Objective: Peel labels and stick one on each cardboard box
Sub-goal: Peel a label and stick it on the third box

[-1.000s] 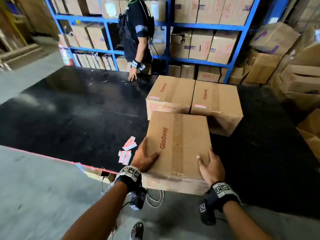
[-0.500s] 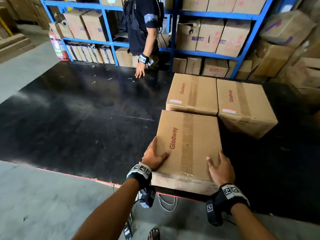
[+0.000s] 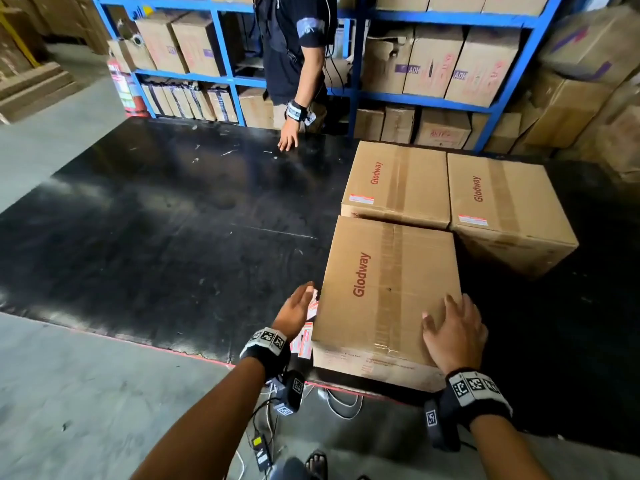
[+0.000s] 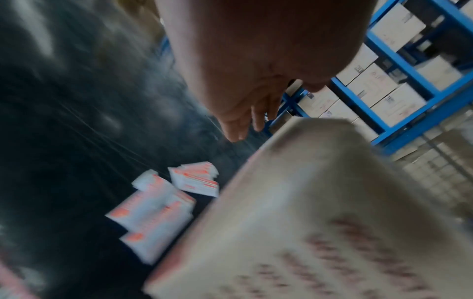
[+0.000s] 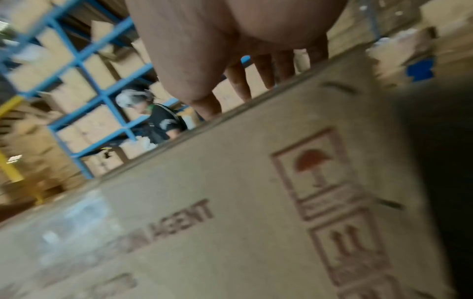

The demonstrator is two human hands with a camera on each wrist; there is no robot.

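A taped cardboard box printed "Glodway" sits at the near edge of the black table, with no label on its top. My right hand lies flat on its near right corner, fingers spread. My left hand hovers open beside the box's left side, above the white and red labels; it holds nothing. In the left wrist view the labels lie in loose piles next to the box. Two more boxes stand behind, each bearing a label.
Another person stands at the table's far side with a hand resting on it. Blue shelving full of cartons runs along the back. More cartons pile up at the right. Cables hang below the table's near edge.
My left hand has come off the box's left edge and moved out over the labels. The right hand stays on the box. The view has shifted right.
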